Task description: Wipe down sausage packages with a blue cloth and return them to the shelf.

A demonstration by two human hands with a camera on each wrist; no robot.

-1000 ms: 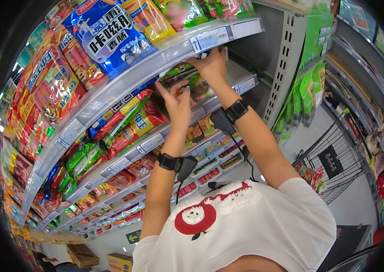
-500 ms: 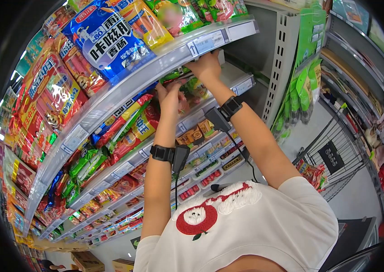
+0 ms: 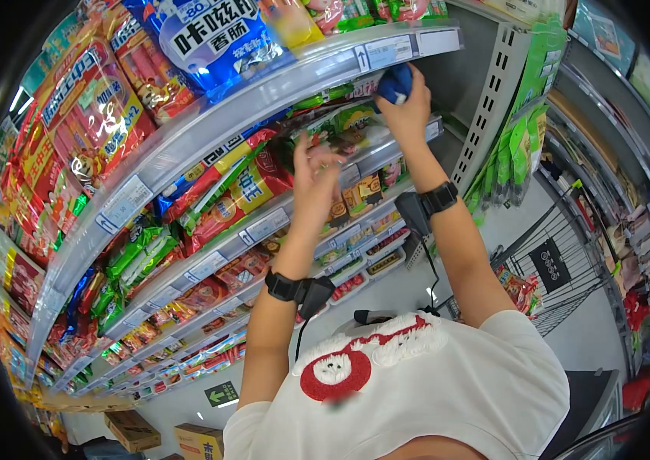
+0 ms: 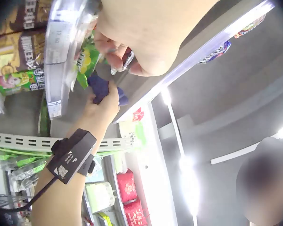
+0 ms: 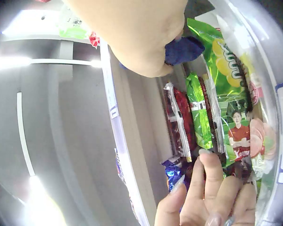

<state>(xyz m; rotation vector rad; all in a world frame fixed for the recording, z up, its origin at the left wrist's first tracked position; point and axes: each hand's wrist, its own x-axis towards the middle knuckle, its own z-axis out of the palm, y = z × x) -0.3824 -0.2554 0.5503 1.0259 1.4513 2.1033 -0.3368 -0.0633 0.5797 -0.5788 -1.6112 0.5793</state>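
A dark blue, cloth-like bundle (image 3: 395, 83) is pinched in the right hand (image 3: 408, 115) at the right end of a shelf, below the upper shelf's price rail. In the left wrist view the same bundle (image 4: 100, 89) bulges past the right hand's fingers. The left hand (image 3: 315, 180) is further left, at the front of the same shelf. In the right wrist view the left hand (image 5: 210, 200) has spread, slightly bent fingers beside packets and grips nothing visible. A green packet (image 5: 221, 61) and a narrow green one (image 5: 199, 110) lie between the hands.
Large sausage bags, one blue (image 3: 214, 38), fill the upper shelf, whose clear rail (image 3: 264, 92) overhangs the hands. A perforated white post (image 3: 486, 100) stands right of the shelf, with green packages (image 3: 520, 146) hanging beyond. A wire cart (image 3: 578, 264) holds red packets.
My right hand has come out from under the upper rail and to the right, with the blue bundle now in sight. My left hand has shifted right and down, its fingers more spread.
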